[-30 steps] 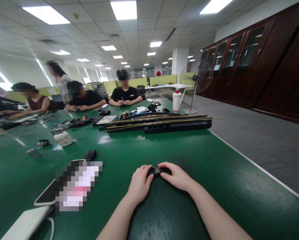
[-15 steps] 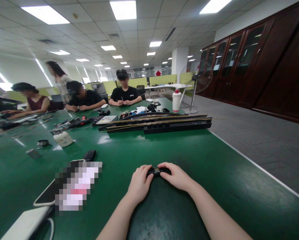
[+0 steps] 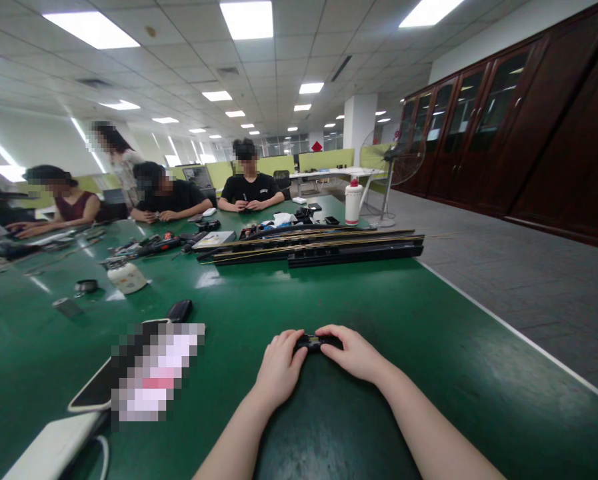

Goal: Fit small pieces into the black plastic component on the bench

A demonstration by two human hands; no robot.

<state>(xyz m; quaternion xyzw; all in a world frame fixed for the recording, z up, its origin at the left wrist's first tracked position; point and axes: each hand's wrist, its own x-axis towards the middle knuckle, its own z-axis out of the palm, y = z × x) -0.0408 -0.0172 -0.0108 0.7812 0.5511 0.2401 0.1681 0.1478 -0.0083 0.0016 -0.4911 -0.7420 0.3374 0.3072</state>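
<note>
A small black object point(image 3: 315, 343) lies on the green table point(image 3: 219, 393) in front of me, its details too small to make out. My left hand point(image 3: 281, 365) grips its left end between thumb and fingers. From the other side my right hand point(image 3: 351, 355) grips the right end. Both hands rest low at the tabletop, slightly apart, and part of the object is hidden under the fingers.
Long black strips point(image 3: 353, 251) with thin rods lie across the table ahead. Left are a tablet point(image 3: 96, 383), a white box point(image 3: 51, 448) with a cable and a white jar point(image 3: 126, 277). A white bottle point(image 3: 352, 203) stands farther back. Several people are beyond.
My hands and the black object look unchanged. At the far left, people have shifted slightly.
</note>
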